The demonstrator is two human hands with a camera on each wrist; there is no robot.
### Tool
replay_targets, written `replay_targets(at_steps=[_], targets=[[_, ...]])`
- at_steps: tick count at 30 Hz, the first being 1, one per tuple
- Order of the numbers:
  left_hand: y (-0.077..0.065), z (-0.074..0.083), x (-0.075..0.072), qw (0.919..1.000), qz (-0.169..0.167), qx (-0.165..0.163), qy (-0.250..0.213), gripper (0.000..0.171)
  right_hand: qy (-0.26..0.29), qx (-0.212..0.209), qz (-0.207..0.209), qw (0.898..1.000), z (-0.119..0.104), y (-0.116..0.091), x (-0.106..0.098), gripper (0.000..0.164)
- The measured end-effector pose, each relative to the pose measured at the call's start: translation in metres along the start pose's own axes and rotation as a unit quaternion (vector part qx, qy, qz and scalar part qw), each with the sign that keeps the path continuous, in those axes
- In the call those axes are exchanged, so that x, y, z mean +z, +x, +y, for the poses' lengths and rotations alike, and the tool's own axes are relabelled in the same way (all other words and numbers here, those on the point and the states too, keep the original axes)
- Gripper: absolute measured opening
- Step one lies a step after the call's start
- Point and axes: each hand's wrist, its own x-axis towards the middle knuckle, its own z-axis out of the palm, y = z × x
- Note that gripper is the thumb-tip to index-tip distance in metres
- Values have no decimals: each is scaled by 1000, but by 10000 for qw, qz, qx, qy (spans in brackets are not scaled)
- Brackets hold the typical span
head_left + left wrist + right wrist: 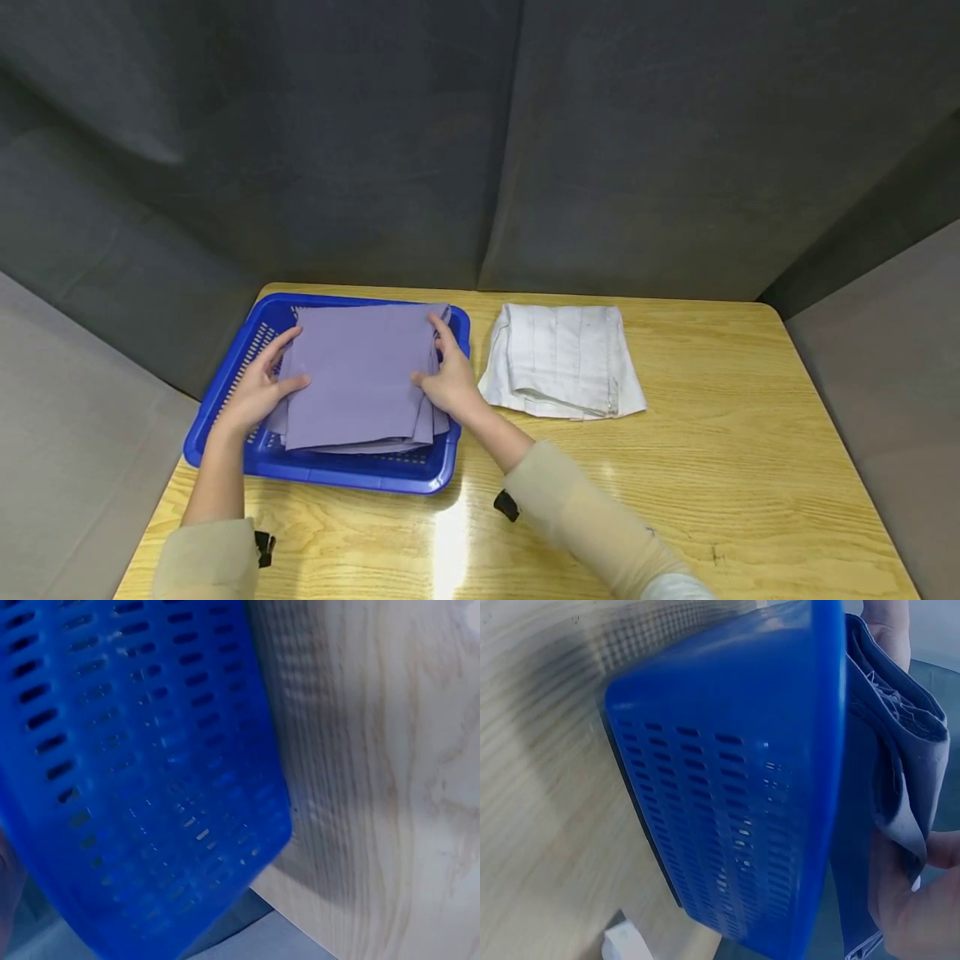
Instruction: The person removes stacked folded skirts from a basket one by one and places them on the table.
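We see our left hand point(253, 397) and right hand point(454, 383) gripping opposite sides of the purple cloth point(360, 375) over the basket point(348, 478); the white cloth point(566, 358) lies beside it on the tabletop point(735, 417).

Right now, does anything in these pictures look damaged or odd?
Yes: in the right wrist view, loose threads show at one end of the folded purple cloth, so it looks frayed there. Its layers lie unevenly.

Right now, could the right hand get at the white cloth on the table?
Probably yes: the white cloth lies beside the blue basket with nothing on top; the right hand would just need to release the purple cloth.
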Motion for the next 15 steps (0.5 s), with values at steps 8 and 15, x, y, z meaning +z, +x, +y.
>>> replay_targets(at_steps=[8,15], targets=[[6,12,12,9992,183,-30,-367,76,208,41,-39,9998,-3,0,-16,84],[7,18,23,9987,133,-140,-480,75,436,311,-71,9985,2,-1,-28,84]])
